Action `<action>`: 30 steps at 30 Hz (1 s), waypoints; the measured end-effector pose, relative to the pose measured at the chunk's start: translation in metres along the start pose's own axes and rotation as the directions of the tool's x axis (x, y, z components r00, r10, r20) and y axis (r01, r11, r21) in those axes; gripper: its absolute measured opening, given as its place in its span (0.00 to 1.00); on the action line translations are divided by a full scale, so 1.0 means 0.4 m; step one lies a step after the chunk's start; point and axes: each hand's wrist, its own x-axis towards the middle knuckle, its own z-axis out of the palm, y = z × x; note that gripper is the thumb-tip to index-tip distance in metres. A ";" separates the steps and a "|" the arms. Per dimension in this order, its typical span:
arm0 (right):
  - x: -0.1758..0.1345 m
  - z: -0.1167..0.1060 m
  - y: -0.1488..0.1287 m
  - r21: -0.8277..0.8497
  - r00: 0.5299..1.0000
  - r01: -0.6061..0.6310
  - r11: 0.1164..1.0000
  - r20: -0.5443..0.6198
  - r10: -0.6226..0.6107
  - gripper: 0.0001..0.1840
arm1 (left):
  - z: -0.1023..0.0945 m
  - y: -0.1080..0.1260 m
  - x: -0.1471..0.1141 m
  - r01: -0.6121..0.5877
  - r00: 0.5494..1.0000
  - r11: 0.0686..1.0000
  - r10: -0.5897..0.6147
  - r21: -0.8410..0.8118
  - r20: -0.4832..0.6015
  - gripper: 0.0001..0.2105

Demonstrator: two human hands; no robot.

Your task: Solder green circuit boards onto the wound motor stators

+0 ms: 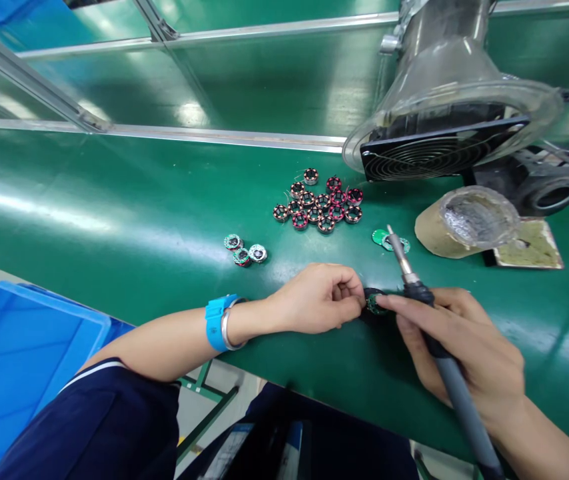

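My right hand [469, 347] is closed around a soldering iron [442, 353], its metal tip pointing up and away from me. The extended index finger of that hand touches a small round green circuit board [375, 303], which sits on something dark. From the left, my left hand [319, 298] has its fingers curled and pinched at the edge of this small piece. What exactly lies between those fingertips is hidden. Just beyond the iron's tip are a few loose green circuit boards [380, 237]. Farther back stands a cluster of copper-wound ring coils [314, 212].
Three coils topped with boards [242, 257] lie left of the cluster. At the right are a fume extractor with a fan grille [429, 157], a tan cup-like container [439, 230] and a soldering stand [544, 183]. A blue crate [29, 360] is at the lower left.
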 end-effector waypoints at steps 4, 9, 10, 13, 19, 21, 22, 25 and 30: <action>0.001 -0.043 -0.020 0.007 0.989 -0.119 0.993 -0.091 0.120 0.34 | 0.003 0.006 -0.002 -0.026 0.999 0.998 0.029 0.056 -0.046 0.02; 0.017 -0.095 -0.058 0.080 0.974 -0.222 0.972 -0.033 0.225 0.23 | 0.004 0.008 -0.003 -0.061 0.995 0.995 0.067 0.079 -0.073 0.02; 0.019 -0.099 -0.064 0.094 0.970 -0.238 0.967 -0.032 0.242 0.19 | 0.004 0.008 -0.003 -0.063 0.995 0.995 0.069 0.077 -0.077 0.02; 0.020 -0.097 -0.076 0.115 0.955 -0.289 0.950 -0.032 0.294 0.13 | 0.006 0.009 -0.003 -0.059 0.994 0.995 0.065 0.078 -0.086 0.02; 0.024 -0.082 -0.076 0.117 0.958 -0.280 0.953 -0.029 0.285 0.12 | 0.008 0.007 -0.003 -0.068 0.992 0.992 0.078 0.105 -0.100 0.02; 0.028 -0.081 -0.073 0.115 0.963 -0.266 0.957 -0.008 0.269 0.13 | 0.009 0.006 -0.003 -0.082 0.990 0.989 0.095 0.122 -0.104 0.02; 0.030 -0.082 -0.072 0.110 0.966 -0.259 0.960 0.005 0.260 0.13 | 0.009 0.005 -0.003 -0.086 0.989 0.988 0.100 0.130 -0.105 0.02; 0.036 -0.086 -0.068 0.070 0.970 -0.241 0.968 0.020 0.241 0.14 | 0.009 0.001 -0.002 -0.088 0.989 0.986 0.103 0.140 -0.104 0.02; 0.040 -0.092 -0.064 0.089 0.973 -0.227 0.970 0.060 0.222 0.14 | 0.011 -0.003 -0.001 -0.091 0.989 0.986 0.107 0.143 -0.107 0.02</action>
